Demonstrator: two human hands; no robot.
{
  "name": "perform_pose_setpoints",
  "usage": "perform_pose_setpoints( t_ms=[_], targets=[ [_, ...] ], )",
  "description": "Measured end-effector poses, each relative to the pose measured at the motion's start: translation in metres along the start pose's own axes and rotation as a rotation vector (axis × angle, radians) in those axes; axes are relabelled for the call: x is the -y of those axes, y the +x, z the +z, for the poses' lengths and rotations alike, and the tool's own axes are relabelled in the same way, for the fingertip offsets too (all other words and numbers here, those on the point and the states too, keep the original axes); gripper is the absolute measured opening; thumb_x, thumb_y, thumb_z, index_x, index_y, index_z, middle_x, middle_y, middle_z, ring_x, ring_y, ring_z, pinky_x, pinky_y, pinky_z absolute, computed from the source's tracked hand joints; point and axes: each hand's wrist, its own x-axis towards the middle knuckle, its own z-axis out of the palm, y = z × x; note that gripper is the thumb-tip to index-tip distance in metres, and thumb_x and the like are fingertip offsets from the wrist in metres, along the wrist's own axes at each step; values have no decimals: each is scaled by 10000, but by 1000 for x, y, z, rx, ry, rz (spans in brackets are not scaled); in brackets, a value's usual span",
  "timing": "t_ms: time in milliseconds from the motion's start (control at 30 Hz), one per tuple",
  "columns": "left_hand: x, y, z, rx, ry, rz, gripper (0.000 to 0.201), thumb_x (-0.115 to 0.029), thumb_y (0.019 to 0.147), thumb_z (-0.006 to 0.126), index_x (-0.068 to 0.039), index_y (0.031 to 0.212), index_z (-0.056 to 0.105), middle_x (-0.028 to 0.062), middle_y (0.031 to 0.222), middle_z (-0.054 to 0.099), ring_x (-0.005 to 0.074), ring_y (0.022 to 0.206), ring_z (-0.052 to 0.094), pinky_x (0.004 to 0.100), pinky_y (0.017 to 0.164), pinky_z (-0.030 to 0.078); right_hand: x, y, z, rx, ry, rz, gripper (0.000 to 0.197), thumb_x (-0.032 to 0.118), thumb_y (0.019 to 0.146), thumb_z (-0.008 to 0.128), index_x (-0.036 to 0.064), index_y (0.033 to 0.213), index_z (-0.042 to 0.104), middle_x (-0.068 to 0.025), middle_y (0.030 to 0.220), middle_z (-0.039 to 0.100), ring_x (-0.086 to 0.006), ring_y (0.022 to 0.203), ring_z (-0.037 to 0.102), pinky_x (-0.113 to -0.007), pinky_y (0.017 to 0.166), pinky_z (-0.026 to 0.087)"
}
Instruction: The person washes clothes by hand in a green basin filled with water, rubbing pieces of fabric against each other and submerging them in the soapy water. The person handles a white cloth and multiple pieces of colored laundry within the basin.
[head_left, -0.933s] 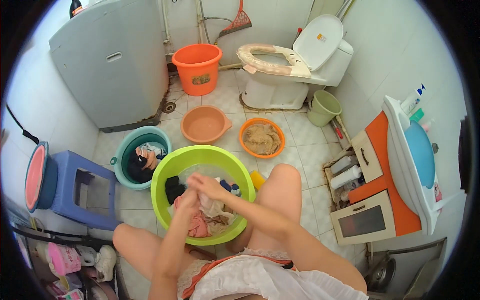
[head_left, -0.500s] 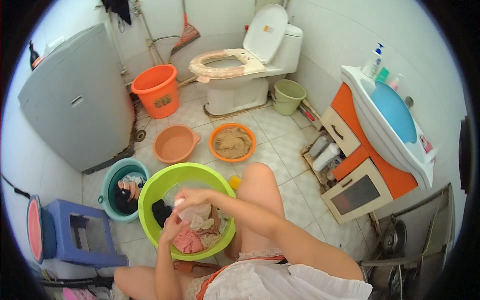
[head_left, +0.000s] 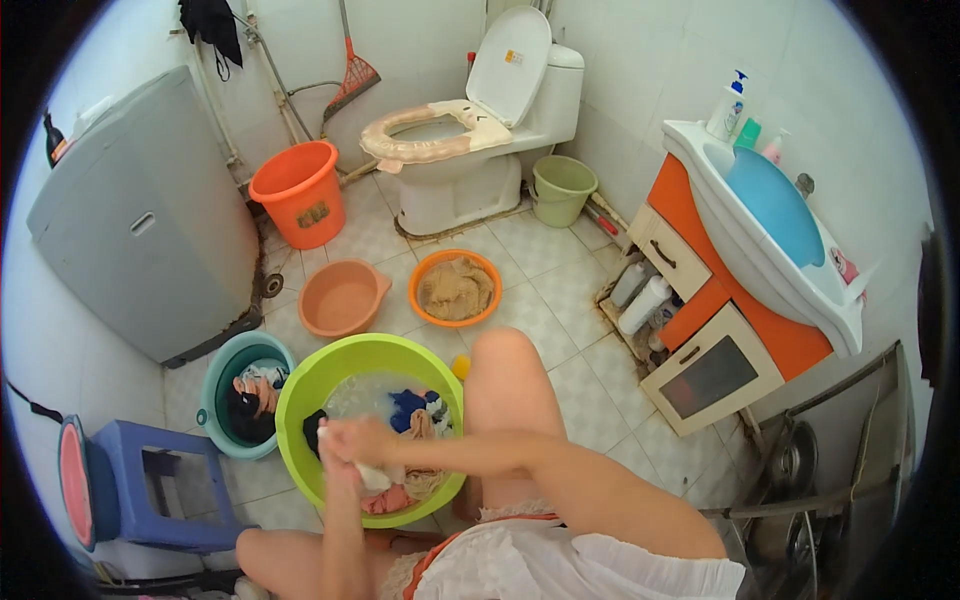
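A large lime-green basin (head_left: pixel 452 372) holds cloudy water and wet clothes. In it lie a dark blue piece (head_left: pixel 405 410), a beige piece (head_left: pixel 421 428), a pink piece (head_left: pixel 388 498) and a black piece (head_left: pixel 312 430). Over its left half, my left hand (head_left: pixel 341 468) and my right hand (head_left: pixel 362 440) are pressed together around a white cloth (head_left: pixel 377 478). Its lower end hangs toward the clothes. Both hands are closed and a little blurred, with the right one uppermost. Most of the cloth is hidden inside them.
A teal bucket (head_left: pixel 218 352) with dark clothes touches the basin's left. Beyond stand a salmon basin (head_left: pixel 340 300), an orange basin (head_left: pixel 414 290) with brown cloth, and an orange bucket (head_left: pixel 300 195). A blue stool (head_left: pixel 125 490) is left; a sink cabinet (head_left: pixel 700 325) stands right.
My hands have moved left and slightly down, bunching the white cloth between them. Dark blue clothing that was covered now shows in the basin. The whole view has shifted slightly.
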Motion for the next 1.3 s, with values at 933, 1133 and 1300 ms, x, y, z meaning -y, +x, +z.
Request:
perform_pose_setpoints(
  t_ms=[933, 1133, 1300],
  targets=[
    [-25, -10, -9, -714, 528, -97, 426, -407, 888, 437, -53, 1114, 509, 84, 1101, 546, 191, 990, 536, 369, 809, 459, -16, 11, -28, 491, 321, 207, 691, 472, 622, 672, 4, 1088, 472, -204, 935, 573, -316, 848, 564, -336, 722, 435],
    [-22, -14, 57, -350, 480, 20, 337, -263, 834, 584, -26, 1068, 539, 45, 1009, 580, 158, 954, 539, 297, 807, 437, -34, 27, -36, 566, 566, 414, 698, 329, 623, 719, -21, 1145, 415, -186, 1061, 529, -248, 873, 558, -327, 734, 450],
    [-36, -29, 45, -144, 1219, -219, 385, -191, 763, 654, -30, 1093, 536, 3, 981, 561, 90, 886, 511, 259, 765, 428, -16, 38, -44, 137, 937, 498, 403, 146, 714, 676, 5, 1045, 494, -60, 904, 577, -152, 816, 571, -282, 672, 487]
  ],
)
